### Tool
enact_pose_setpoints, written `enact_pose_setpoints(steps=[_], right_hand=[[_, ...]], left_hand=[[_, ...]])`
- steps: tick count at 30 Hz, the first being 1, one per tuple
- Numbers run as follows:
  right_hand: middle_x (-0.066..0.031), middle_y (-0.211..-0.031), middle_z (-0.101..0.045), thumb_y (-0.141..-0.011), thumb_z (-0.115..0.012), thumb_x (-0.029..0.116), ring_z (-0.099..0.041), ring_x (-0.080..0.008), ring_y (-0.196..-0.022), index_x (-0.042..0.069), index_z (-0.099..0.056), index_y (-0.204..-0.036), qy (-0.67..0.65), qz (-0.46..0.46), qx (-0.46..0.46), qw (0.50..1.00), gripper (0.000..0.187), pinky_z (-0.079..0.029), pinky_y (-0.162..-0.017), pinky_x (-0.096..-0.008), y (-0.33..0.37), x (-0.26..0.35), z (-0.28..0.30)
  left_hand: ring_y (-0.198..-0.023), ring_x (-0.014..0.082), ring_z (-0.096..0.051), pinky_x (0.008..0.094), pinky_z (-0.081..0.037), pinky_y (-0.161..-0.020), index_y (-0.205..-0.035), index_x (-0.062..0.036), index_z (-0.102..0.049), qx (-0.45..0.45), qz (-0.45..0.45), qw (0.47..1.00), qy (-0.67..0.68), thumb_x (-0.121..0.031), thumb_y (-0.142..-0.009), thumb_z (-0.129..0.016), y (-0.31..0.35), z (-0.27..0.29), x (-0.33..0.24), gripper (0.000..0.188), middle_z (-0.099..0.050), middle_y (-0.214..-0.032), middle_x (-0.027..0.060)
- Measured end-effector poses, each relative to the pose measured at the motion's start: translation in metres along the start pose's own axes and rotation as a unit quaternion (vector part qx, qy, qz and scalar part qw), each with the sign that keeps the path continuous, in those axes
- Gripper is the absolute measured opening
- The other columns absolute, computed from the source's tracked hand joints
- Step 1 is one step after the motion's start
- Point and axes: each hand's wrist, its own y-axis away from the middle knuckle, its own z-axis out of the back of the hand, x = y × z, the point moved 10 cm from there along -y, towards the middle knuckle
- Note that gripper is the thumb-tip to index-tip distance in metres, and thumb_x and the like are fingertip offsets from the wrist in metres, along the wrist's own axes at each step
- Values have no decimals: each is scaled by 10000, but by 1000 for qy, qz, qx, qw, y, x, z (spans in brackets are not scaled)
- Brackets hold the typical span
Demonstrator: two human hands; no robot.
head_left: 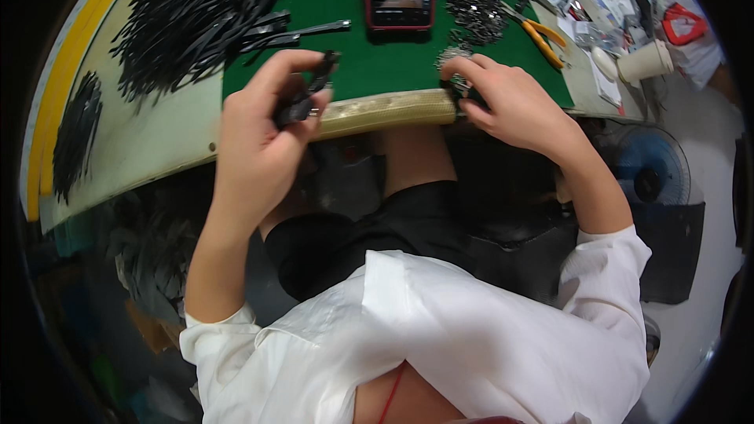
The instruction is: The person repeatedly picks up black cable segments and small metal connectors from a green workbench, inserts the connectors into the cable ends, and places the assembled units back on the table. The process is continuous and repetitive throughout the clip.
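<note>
The scene is viewed by the left of two wide fisheye cameras worn side by side on the person's head. The green mat [393, 59] is looked down upon steeply, from above and from its near side, with the picture kept upright and unmirrored. The left hand [263, 129] and right hand [514, 102] are seen from above, about the mat's near edge. Closest to the lens, the white shirt [440, 330] is shown, nearer than the mat; left of the mat, a yellow strip [61, 71] is bent along the dark rim
</note>
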Motion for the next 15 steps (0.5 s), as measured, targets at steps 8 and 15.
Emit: enact_pose_setpoints(steps=[8,15], right_hand=[[-113,-1022,-613,-901,-631,134,-639,-211,-667,109,-560,-1244,-255,51,-54,964,351,-518,-610,-321,-7,24,11],[-38,-1030,-555,-953,-629,184,-535,-44,-527,115,-544,-1286,-671,-73,10,738,351,-387,-423,-178,-4,71,-16]], left_hand=[[-723,154,-662,258,-509,-691,-1101,27,-623,-70,-164,961,-209,84,-828,-598,3,-12,-33,280,-672,-805,103],[-660,301,-659,363,-500,-567,-1027,-32,-609,-110,-237,933,-249,75,-680,-630,3,-22,-42,364,-659,-760,103]])
